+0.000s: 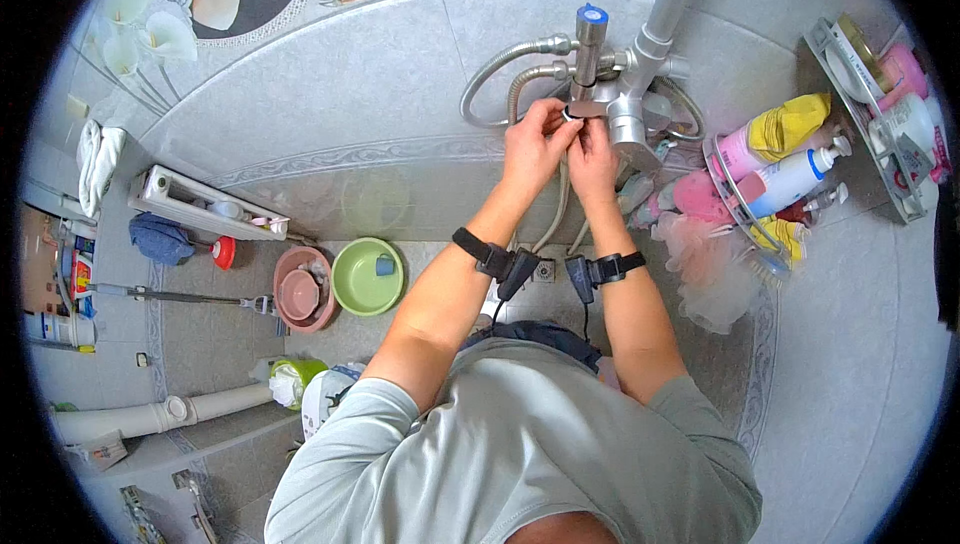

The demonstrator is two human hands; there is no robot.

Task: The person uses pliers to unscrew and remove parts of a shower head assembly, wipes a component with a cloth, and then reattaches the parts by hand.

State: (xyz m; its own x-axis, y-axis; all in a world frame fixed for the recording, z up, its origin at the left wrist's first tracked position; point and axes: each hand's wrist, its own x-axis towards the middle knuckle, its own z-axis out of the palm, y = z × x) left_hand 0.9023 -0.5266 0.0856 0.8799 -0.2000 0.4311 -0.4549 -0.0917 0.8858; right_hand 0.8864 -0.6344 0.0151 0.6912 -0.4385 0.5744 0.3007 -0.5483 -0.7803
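Note:
My left hand (535, 152) and my right hand (594, 162) meet in front of the wall-mounted water fittings. The fingers of both are closed around a small part with a dark rim (572, 115), mostly covered by the fingertips; its kind I cannot make out. Just above the fingers is a flat grey-brown piece (588, 109), below a metal valve (590, 54) with a blue cap. Beside my right hand hangs a thick silver pipe fitting (628, 114). Braided metal hoses (478, 81) curve off to the left, and pale hoses run down behind my hands.
On the right, a corner rack (735, 194) holds bottles and yellow cloth or packets, with bath puffs (700, 269) hanging below. A higher shelf (868, 134) carries more toiletries. Left on the floor stand a green basin (343, 284) and pink basins (282, 299). A floor drain (543, 271) lies below my wrists.

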